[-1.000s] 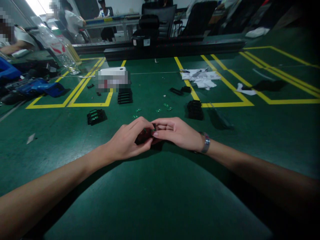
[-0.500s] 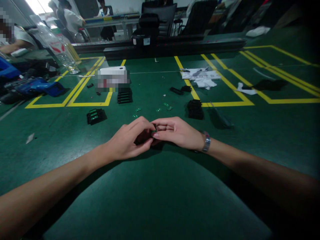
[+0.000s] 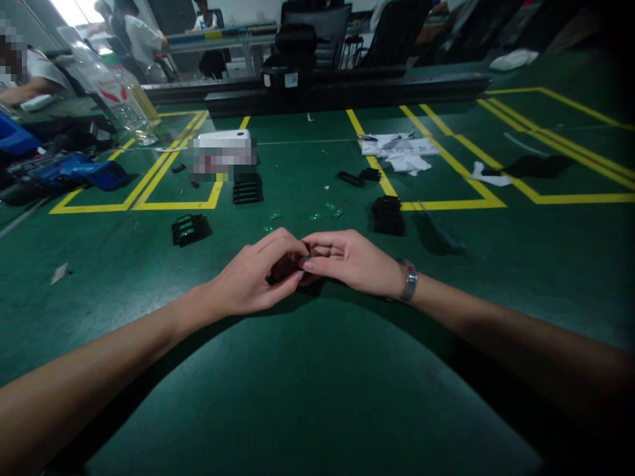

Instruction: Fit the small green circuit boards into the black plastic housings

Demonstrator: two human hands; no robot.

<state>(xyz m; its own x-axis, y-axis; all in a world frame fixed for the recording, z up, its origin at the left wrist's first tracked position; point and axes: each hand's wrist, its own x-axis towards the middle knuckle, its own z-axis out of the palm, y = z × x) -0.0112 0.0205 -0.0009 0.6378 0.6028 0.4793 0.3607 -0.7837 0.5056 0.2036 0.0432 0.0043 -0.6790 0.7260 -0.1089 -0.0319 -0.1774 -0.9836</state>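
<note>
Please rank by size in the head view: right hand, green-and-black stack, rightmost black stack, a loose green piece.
Right hand
Green-and-black stack and rightmost black stack: too alike to rank
Loose green piece

The green table (image 3: pixel 317 370) is smooth and a bit shiny, and the little green chips (image 3: pixel 331 206) look glossy. The black stack (image 3: pixel 388 217) looks like dull plastic. The bottle (image 3: pixel 118 96) looks like clear, shiny plastic, the wristband (image 3: pixel 409 280) like shiny metal, and the white scraps (image 3: pixel 407 163) like crinkly paper.
</note>
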